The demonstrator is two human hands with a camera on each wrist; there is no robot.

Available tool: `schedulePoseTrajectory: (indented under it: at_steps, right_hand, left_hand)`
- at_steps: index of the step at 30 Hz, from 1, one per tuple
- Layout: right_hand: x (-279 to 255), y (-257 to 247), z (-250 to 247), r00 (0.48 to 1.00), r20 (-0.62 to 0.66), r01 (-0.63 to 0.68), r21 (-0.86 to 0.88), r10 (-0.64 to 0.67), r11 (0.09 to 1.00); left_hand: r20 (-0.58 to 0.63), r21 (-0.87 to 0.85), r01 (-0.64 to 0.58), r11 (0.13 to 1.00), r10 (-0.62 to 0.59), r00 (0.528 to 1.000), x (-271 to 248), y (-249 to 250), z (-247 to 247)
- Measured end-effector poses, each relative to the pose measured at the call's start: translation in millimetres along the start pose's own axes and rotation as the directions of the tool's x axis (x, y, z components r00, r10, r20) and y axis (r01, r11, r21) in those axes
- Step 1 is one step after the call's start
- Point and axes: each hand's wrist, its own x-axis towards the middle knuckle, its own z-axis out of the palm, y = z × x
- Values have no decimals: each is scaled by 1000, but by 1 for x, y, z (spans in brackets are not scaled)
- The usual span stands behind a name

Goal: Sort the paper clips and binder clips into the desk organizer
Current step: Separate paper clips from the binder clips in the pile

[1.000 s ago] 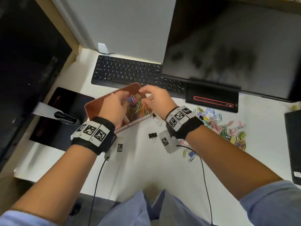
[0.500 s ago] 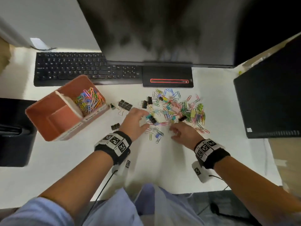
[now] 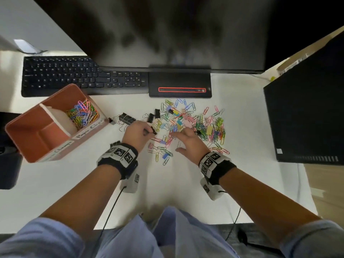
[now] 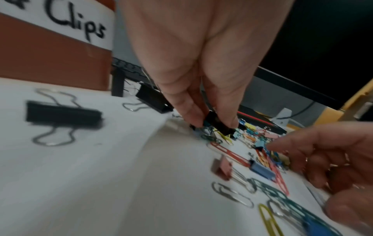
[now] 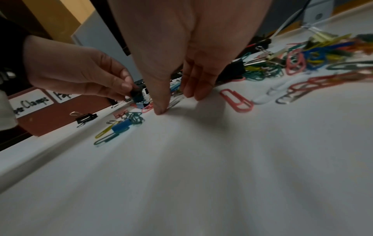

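A terracotta desk organizer (image 3: 24, 142) stands at the left, and its right compartment holds coloured paper clips (image 3: 82, 114). A loose pile of paper clips and small binder clips (image 3: 195, 123) covers the desk's middle. My left hand (image 3: 151, 132) pinches a small black binder clip (image 4: 219, 124) between thumb and fingers at the pile's left edge; it also shows in the right wrist view (image 5: 136, 94). My right hand (image 3: 176, 141) reaches down with straight fingers (image 5: 197, 94) and thumb touching the desk around a pale paper clip (image 5: 175, 100). It holds nothing.
Larger black binder clips (image 3: 127, 118) lie between the organizer and the pile, with one more (image 4: 62, 114) nearer me. A keyboard (image 3: 74, 77), a monitor base (image 3: 179, 84) and the monitor (image 3: 167, 34) line the back. A black computer case (image 3: 305, 118) stands at the right.
Both hands left the organizer's paper clip compartment and moved right to the pile. My left hand has since pinched a black binder clip; the right has lowered its fingers onto the desk.
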Motion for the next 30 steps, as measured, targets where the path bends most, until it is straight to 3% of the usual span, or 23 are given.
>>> schedulePoseTrajectory:
  at_steps: [5,10,12,15,18,26,30]
  right_hand:
    - [11,1,0,997,29,79,-83,-77,993]
    - [13,3,0,991,-42,124,-103,-129,987]
    - [11,5,2,987,-75,135,-117,-144,984]
    - [9,8,2,982,-92,149,-136,-162,979]
    - [9,9,0,985,-69,145,-150,-156,978]
    - [14,0,-11,999,-42,28,-101,-32,994]
    - [15,-3,-8,997,-61,45,-161,-56,986]
  left_hand:
    - [-138,-51,25,998,-31,990,-15,-22,-20]
    - [-182,101,-68,993,85,980,-30,-32,-23]
    - [-154,105,-149,983,164,974,-33,-24,-17]
    - [-11,96,-248,964,250,968,-29,-13,1]
    - [110,170,-230,958,213,971,-15,-8,18]
    - [71,109,-136,985,129,989,4,-12,25]
    - [108,107,-168,980,157,982,4,-15,23]
